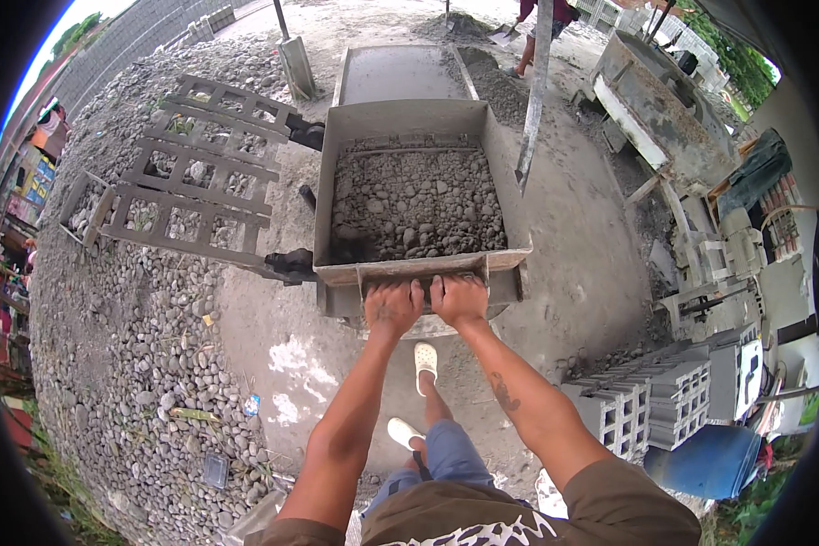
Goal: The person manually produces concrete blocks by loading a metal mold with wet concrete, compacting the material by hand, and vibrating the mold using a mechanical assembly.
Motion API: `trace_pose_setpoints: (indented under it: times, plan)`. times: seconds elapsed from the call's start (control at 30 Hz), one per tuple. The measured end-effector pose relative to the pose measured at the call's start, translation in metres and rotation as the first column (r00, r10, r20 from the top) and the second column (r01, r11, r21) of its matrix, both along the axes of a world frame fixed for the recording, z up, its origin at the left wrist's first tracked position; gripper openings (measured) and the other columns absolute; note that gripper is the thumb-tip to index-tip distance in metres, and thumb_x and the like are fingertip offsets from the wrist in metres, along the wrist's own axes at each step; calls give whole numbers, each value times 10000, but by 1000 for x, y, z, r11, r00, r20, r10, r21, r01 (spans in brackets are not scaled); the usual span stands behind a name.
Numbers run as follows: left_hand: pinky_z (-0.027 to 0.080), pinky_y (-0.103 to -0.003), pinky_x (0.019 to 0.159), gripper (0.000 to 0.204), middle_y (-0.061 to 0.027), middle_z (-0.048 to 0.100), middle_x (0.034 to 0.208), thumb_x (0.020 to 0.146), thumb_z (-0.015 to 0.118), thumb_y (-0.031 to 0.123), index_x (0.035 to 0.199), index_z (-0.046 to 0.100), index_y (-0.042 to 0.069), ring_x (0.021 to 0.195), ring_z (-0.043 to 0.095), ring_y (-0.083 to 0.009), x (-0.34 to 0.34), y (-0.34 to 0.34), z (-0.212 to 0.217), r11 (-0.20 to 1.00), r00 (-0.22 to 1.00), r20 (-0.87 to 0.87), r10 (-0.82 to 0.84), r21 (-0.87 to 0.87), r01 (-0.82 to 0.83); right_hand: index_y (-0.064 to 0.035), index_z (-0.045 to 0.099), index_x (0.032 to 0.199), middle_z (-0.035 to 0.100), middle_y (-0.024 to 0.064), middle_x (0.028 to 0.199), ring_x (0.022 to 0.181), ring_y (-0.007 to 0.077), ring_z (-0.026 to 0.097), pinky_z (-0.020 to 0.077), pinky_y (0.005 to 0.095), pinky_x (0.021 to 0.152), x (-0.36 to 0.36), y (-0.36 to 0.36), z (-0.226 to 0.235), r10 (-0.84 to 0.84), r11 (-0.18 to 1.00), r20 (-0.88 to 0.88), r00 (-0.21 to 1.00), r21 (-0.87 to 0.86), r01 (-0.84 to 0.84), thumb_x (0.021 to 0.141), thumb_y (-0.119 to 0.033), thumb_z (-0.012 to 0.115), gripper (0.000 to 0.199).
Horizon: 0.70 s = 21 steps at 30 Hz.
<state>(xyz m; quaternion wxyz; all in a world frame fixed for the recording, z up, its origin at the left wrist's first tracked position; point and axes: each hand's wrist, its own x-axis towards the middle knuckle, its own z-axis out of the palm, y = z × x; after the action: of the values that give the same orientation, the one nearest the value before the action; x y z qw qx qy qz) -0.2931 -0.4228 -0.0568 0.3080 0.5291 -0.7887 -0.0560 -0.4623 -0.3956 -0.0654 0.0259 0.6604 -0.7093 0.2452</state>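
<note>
Both hands clamp the near handle bar (pixel 425 273) of the grey metal cart (pixel 409 196), left hand (pixel 393 308) and right hand (pixel 460 298) side by side. The cart (loaded with wet gravel mix (pixel 416 202)) stretches from the grip toward 12 o'clock, equally near both hands.

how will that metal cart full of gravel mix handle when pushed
Probably heavy: the metal cart is nearly full of wet gravel mix, and both the left hand and right hand grip its near edge. The stony ground could make it drag.
</note>
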Motion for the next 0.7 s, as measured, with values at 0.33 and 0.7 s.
trace_pose_setpoints:
  times: [0.33, 0.7]
  plan:
    - [576, -483, 795, 336, -167, 771, 764, 990, 662, 265, 719, 755, 90, 739, 758, -354, -2, -1, 3, 997, 1000, 26, -4, -72, 6, -113, 801, 795, 806, 148, 850, 817, 366, 769, 571, 501, 925, 1, 1, -1, -15, 999, 39, 999, 45, 13, 1003, -331, 578, 375]
    - [573, -490, 875, 393, -185, 785, 787, 1010, 620, 302, 720, 761, 78, 775, 766, -375, -5, 1, 5, 1000, 998, 69, -3, 21, 2, -117, 788, 774, 801, 128, 829, 758, 361, 760, 577, 500, 875, -3, 0, -2, 6, 998, 15, 1000, -60, -5, 995, -317, 592, 357]
